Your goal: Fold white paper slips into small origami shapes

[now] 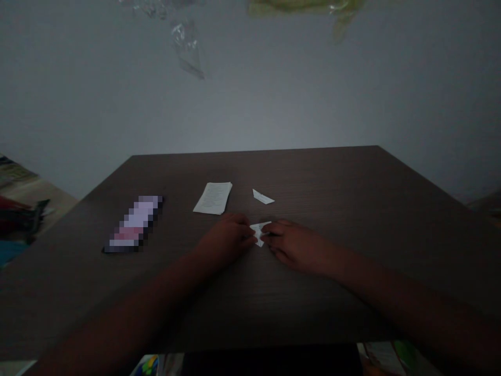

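Between my hands a small piece of folded white paper lies on the dark wooden table, pointing toward me. My left hand has its fingers closed on the paper's left side. From the right, my right hand presses its fingertips on the other side. Parts of the paper are hidden under the fingers. Just beyond lies another folded white paper piece, flat and long with pointed ends. A stack of printed paper sheets sits beyond my left hand.
On the left of the table lies a phone, its screen blurred into blocks. A pale wall stands behind the far edge, with clear plastic stuck to it. Various items lie beyond the table's left side.
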{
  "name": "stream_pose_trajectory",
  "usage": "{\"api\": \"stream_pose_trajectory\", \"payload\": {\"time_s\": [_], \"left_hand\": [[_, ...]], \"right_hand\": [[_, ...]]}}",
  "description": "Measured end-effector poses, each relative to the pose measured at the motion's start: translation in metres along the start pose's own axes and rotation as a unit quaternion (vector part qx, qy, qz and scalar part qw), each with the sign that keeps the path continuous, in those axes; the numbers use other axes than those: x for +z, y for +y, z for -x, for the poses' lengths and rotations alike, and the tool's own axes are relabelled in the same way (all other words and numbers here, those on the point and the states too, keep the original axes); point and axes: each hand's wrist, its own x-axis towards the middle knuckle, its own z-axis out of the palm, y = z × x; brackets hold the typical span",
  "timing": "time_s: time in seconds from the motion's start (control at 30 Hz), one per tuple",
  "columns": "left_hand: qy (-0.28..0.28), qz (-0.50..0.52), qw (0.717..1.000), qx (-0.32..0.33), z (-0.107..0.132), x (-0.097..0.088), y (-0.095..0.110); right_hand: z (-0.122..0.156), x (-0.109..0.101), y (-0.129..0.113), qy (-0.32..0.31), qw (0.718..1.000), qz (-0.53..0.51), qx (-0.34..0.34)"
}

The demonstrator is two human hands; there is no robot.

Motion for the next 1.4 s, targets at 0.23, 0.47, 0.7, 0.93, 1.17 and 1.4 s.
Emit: {"api": "stream_pose_trajectory", "payload": {"time_s": [0.23,0.47,0.7,0.93,1.17,1.4], "left_hand": [[-0.012,-0.017,1.000,-0.008,-0.001,0.000,-0.001],[0.002,-0.019,1.000,-0.003,-0.001,0.001,-0.003],[0.004,0.000,1.000,-0.008,-0.003,0.003,-0.005],[-0.020,0.030,0.999,0.013,-0.009,-0.002,-0.021],[-0.042,0.061,0.997,0.033,-0.013,-0.012,-0.035],[-0.041,-0.051,0.996,0.062,0.000,-0.016,-0.002]], "right_hand": [[-0.002,0.003,0.003,0.002,1.000,0.002,-0.013],[-0.001,0.003,0.007,-0.010,0.999,0.034,-0.028],[0.001,0.000,0.000,-0.046,0.994,0.090,-0.031],[0.002,-0.004,-0.011,-0.057,0.988,0.135,-0.043],[0.001,0.000,-0.004,-0.051,0.992,0.110,-0.043],[-0.002,0.010,0.005,0.004,0.998,0.038,-0.041]]}}
